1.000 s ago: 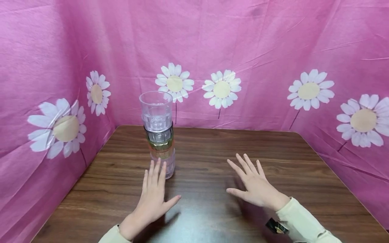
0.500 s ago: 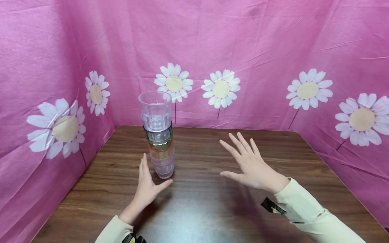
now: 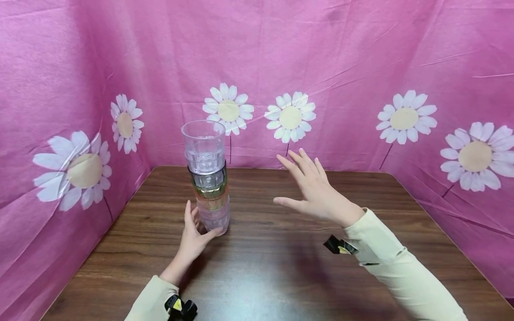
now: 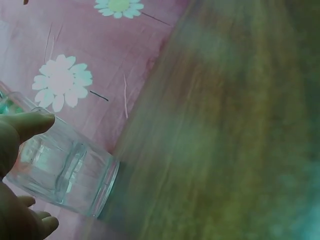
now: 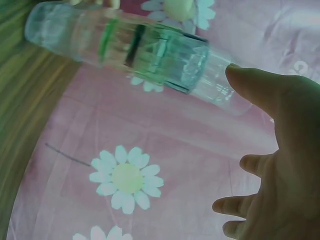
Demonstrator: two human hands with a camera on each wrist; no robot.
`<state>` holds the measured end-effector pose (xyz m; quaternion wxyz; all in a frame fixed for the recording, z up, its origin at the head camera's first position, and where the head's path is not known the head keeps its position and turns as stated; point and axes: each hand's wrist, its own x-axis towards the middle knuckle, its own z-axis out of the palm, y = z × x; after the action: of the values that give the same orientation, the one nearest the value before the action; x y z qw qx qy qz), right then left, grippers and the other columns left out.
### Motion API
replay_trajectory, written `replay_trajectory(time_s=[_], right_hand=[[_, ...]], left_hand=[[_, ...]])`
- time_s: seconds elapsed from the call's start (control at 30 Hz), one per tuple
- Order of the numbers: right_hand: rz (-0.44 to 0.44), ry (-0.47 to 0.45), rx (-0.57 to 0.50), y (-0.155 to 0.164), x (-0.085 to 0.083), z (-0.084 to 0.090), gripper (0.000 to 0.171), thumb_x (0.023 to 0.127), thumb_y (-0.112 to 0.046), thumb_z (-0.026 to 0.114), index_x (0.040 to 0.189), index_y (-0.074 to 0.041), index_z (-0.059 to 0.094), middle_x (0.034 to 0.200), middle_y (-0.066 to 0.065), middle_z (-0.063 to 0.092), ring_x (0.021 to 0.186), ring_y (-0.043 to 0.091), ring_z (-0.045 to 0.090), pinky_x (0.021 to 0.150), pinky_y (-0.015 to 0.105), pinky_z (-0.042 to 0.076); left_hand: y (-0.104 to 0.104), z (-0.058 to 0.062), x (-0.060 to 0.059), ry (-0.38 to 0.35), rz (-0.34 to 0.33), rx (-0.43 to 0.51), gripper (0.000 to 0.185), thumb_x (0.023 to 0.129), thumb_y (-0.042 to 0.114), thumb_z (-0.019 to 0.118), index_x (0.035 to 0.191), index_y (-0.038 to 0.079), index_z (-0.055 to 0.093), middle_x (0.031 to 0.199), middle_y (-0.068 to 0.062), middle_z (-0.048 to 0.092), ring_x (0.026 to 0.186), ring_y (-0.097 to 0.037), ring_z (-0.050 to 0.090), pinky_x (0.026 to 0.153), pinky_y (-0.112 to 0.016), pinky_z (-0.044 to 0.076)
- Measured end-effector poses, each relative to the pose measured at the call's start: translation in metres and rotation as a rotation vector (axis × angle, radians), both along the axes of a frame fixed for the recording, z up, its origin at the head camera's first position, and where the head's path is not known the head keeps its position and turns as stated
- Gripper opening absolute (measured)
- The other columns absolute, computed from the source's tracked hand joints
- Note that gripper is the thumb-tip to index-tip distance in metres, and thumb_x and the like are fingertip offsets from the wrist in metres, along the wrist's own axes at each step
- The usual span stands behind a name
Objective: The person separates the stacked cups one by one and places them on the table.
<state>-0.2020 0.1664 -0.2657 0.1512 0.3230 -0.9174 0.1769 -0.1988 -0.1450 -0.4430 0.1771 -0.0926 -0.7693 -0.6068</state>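
Standing upright on the brown wooden table (image 3: 281, 276), toward its left rear part, is a stack of plastic cups (image 3: 207, 176) nested one in another: a clear one on top, then a dark-rimmed one, a greenish-gold one, an orange one and a clear pinkish one at the bottom. Both hands are in view. The left hand (image 3: 193, 232) is at the foot of the stack, its thumb curled against the front of the bottom cup (image 4: 65, 170) and its fingers reaching round the far left side, so that it clasps that lowest cup; the left wrist view shows the thumb tip lying on the cup's wall and the fingers below it. The right hand (image 3: 315, 189) hangs in the air to the right of the stack, well apart from it, holding nothing, with fingers straight and spread and the thumb pointing toward the cups. In the right wrist view the same spread hand (image 5: 280, 165) shows with the stack beyond it, not touching. Behind and on both sides of the table hangs a pink cloth (image 3: 361, 53) printed with white daisies
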Motion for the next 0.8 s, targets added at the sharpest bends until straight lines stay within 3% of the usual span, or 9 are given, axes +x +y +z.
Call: replay_trajectory(time_s=[0.17, 0.43, 0.8], right_hand=[[0.041, -0.015, -0.079, -0.014, -0.009, 0.007, 0.093, 0.086, -0.044, 0.075, 0.158, -0.018, 0.022, 0.161, 0.014, 0.019, 0.151, 0.032, -0.001, 0.116, 0.063, -0.003], [0.080, -0.011, -0.205, -0.039, -0.028, 0.023, 0.090, 0.088, -0.042, 0.072, 0.159, -0.019, 0.021, 0.162, 0.011, 0.019, 0.151, 0.030, -0.001, 0.118, 0.058, 0.000], [0.082, -0.133, -0.411, -0.074, -0.054, 0.034, 0.088, 0.090, -0.041, 0.071, 0.159, -0.020, 0.019, 0.161, 0.005, 0.023, 0.147, 0.015, 0.016, 0.118, 0.047, 0.021]], left_hand=[[0.000, -0.001, -0.005, 0.000, -0.027, 0.019, 0.108, 0.077, -0.012, 0.077, 0.152, -0.009, -0.001, 0.141, -0.041, 0.038, 0.124, -0.054, 0.045, 0.105, -0.061, 0.037], [0.001, -0.004, -0.009, -0.032, -0.055, 0.080, 0.102, 0.079, -0.012, 0.076, 0.154, -0.005, 0.006, 0.145, -0.038, 0.034, 0.129, -0.052, 0.041, 0.109, -0.059, 0.033], [0.000, -0.004, -0.008, -0.045, -0.063, 0.105, 0.097, 0.080, -0.014, 0.073, 0.152, -0.008, 0.009, 0.145, -0.038, 0.034, 0.130, -0.050, 0.041, 0.109, -0.059, 0.033]])
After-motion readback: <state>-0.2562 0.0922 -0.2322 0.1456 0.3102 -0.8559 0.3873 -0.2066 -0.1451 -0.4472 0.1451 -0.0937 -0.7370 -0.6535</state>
